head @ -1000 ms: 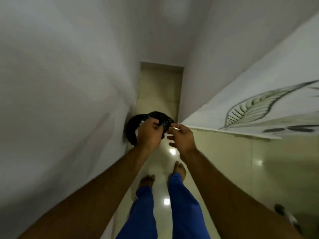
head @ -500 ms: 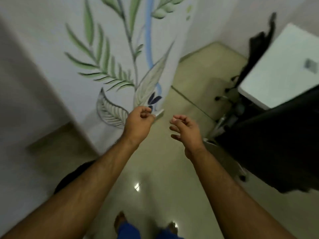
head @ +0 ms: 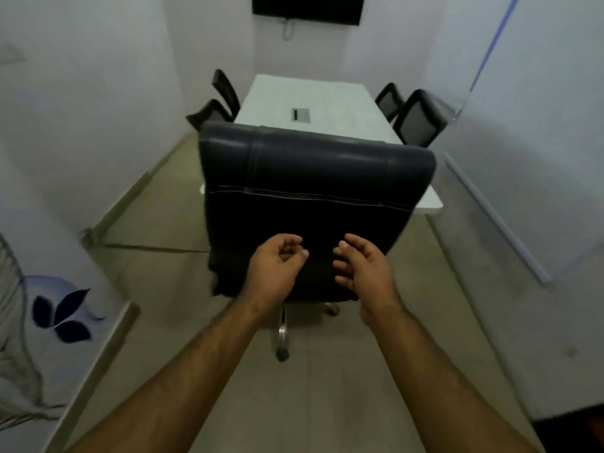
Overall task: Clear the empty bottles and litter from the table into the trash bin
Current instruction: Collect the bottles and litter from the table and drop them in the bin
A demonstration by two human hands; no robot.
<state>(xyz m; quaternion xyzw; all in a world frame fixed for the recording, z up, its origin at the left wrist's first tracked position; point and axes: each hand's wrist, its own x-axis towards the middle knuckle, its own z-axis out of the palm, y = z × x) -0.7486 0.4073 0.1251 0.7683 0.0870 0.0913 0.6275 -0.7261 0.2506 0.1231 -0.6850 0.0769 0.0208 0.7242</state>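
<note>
White table: long, rectangular, smooth matte top, small grey rectangular panel set in its middle. No bottles or litter visible on the part of the top that shows; the near end is hidden. Trash bin not in view.

Black office chair stands at the table's near end, back toward the camera: glossy leather-like padding, rounded top edge, pale stitched seam across it. Chrome leg with a dark caster below. Four smaller black mesh-back chairs, two each side of the table. Dark flat screen on the far wall. Floor of pale glossy tiles; plain white walls, leaf painting low on the left wall.

Both bare forearms reach forward. Left hand loosely curled, fingers bent toward the palm, holding nothing. Right hand slack, fingers half bent, palm turned leftward, also empty. The hands hang just apart, in front of the chair back; contact with it cannot be told.
</note>
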